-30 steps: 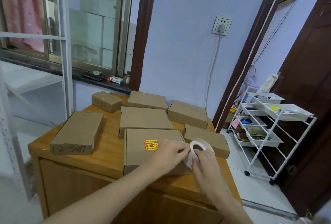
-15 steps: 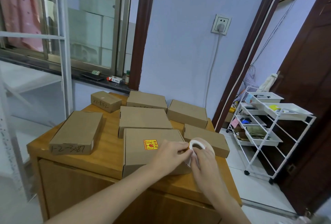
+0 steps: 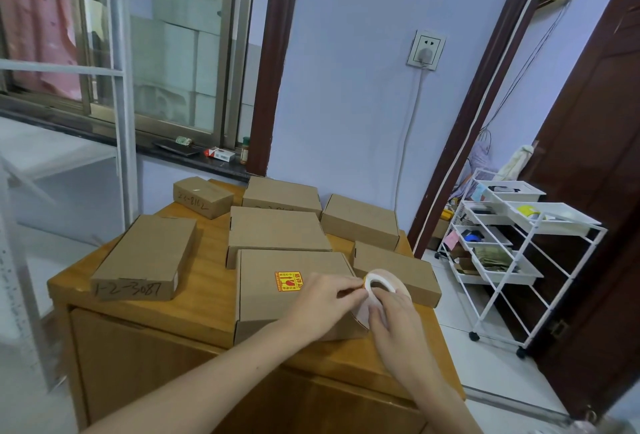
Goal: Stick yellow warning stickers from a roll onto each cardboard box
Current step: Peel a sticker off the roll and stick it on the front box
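Observation:
Several brown cardboard boxes lie on a wooden cabinet top (image 3: 207, 305). The nearest box (image 3: 277, 305) carries one yellow warning sticker (image 3: 289, 281) on its lid. Over that box's right edge, my right hand (image 3: 391, 319) grips a white sticker roll (image 3: 382, 286) from below. My left hand (image 3: 323, 302) pinches at the roll's left rim, where a sliver of yellow shows. Other boxes, with no sticker showing, include a long one at the left (image 3: 145, 257), one behind (image 3: 277, 232) and one to the right (image 3: 398, 272).
More boxes (image 3: 360, 220) stand at the back of the cabinet near the wall. A white wheeled rack (image 3: 512, 253) with trays stands on the floor at the right, before a dark door. A window sill with small items runs behind at the left.
Both hands stay on the roll at the same spot; the fingers of my left hand have shifted slightly along the roll's rim. The boxes have not moved.

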A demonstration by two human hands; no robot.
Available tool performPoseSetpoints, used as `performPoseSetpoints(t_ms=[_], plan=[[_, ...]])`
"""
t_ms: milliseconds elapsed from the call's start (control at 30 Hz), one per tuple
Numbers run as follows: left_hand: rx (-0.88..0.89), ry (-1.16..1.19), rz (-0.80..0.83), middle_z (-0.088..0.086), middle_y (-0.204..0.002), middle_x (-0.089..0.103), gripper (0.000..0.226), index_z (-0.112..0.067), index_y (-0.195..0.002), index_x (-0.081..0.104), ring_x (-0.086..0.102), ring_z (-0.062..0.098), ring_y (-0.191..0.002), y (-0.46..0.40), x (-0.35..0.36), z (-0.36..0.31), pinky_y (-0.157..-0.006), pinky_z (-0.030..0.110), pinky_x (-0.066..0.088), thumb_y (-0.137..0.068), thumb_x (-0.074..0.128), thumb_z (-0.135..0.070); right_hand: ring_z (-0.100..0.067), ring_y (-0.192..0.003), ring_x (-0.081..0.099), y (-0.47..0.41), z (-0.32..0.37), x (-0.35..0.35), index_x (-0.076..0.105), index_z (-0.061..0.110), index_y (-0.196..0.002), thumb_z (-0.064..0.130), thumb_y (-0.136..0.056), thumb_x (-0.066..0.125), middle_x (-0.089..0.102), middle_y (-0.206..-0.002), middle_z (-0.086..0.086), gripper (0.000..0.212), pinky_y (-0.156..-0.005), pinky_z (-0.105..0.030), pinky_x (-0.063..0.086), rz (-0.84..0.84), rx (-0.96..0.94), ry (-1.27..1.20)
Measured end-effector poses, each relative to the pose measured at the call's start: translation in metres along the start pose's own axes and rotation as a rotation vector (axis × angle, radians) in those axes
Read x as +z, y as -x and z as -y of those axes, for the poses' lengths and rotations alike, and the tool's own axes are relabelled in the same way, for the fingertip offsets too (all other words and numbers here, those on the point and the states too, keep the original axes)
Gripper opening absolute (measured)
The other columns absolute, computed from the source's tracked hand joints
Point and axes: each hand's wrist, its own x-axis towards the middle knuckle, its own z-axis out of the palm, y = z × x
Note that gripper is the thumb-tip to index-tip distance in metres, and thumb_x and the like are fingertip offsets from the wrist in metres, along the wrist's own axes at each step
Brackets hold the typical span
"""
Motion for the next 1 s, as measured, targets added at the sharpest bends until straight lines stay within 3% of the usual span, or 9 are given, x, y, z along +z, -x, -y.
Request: performPoseSetpoints(t_ms=[233,533,633,833,933,1000], plan=[[-0.053,-0.040,-0.016,-0.007,-0.096,0.075,0.020,-0.021,-0.108,0.077,0.065,0.002,-0.089,-0.002,-0.002,0.005,-0.080,0.015,0.051,-0.096,0.061,-0.027,-0.007,-0.119,0.044,-0.001,-0.002,0.000,0.054,0.026,-0.127,0.028,-0.098,0.042,0.055,-0.124,0.009,0.032,-0.104,-0.034,0.043,0.021,0.012,-0.025],[-0.112,-0.072,-0.083,-0.004,-0.081,0.070,0.016,-0.016,-0.090,0.074,0.064,0.009,-0.078,-0.010,-0.009,0.008,-0.072,0.029,0.055,-0.093,0.059,-0.021,-0.005,-0.110,0.048,-0.010,-0.001,-0.005,0.055,0.024,-0.126,0.025,-0.097,0.043,0.056,-0.119,0.007,0.031,-0.095,-0.026,0.046,-0.039,-0.004,-0.025],[-0.155,-0.094,-0.119,-0.005,-0.078,0.069,0.014,-0.016,-0.085,0.071,0.063,0.009,-0.077,-0.013,-0.015,0.016,-0.070,0.032,0.055,-0.092,0.060,-0.022,-0.007,-0.113,0.047,-0.013,-0.004,-0.008,0.055,0.023,-0.126,0.026,-0.097,0.044,0.055,-0.121,0.007,0.031,-0.097,-0.030,0.046,-0.052,0.010,-0.013],[-0.214,-0.167,-0.153,-0.005,-0.083,0.068,0.010,-0.018,-0.087,0.067,0.062,0.008,-0.079,-0.016,-0.039,0.032,-0.068,0.029,0.054,-0.094,0.059,-0.020,-0.008,-0.100,0.046,-0.015,-0.016,-0.012,0.056,0.019,-0.124,0.021,-0.098,0.042,0.057,-0.108,0.005,0.030,-0.072,-0.012,0.035,-0.055,0.025,0.048],[-0.230,-0.205,-0.192,-0.002,-0.088,0.070,0.011,-0.016,-0.090,0.067,0.065,0.010,-0.082,-0.014,-0.066,0.043,-0.064,0.030,0.055,-0.094,0.058,-0.019,-0.012,-0.099,0.050,-0.012,-0.029,-0.007,0.060,0.018,-0.115,0.019,-0.097,0.043,0.060,-0.105,0.002,0.025,-0.072,-0.014,0.038,-0.073,0.062,0.057],[-0.234,-0.255,-0.214,-0.001,-0.099,0.070,0.011,-0.015,-0.097,0.067,0.063,0.009,-0.092,-0.013,-0.086,0.053,-0.060,0.020,0.052,-0.096,0.057,-0.019,-0.016,-0.101,0.055,-0.011,-0.036,-0.001,0.061,0.017,-0.113,0.018,-0.096,0.044,0.063,-0.106,-0.001,0.024,-0.081,-0.023,0.046,-0.090,0.109,0.073]])
